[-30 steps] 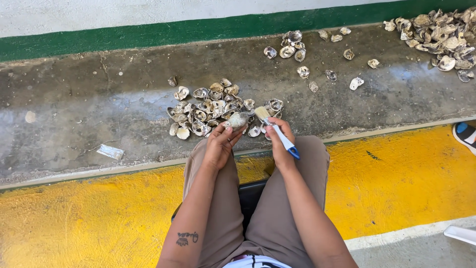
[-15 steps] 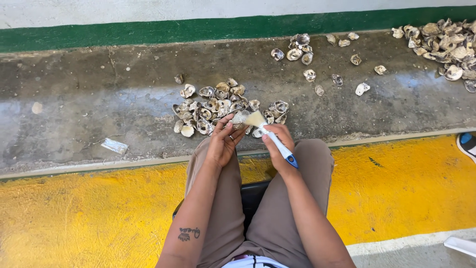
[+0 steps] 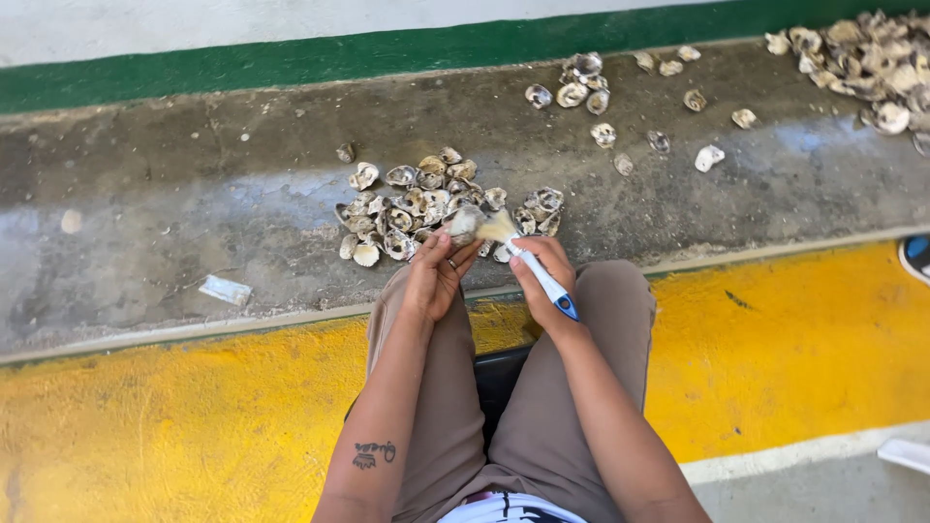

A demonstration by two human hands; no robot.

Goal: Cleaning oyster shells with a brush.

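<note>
Outdoor shell-cleaning spot, shell heaps, painted concrete curb

Shell in left hand: pale grey-beige. Brush in right hand: white handle, blue end, tan bristles. Near shell pile: grey, cream, brown mottled. Far right shell heap: off-white, tan. Concrete ledge: dark grey, wet patches. Floor band: yellow. Wall stripe: green, white above. Trousers: taupe. Left forearm: dark tattoo.
</note>
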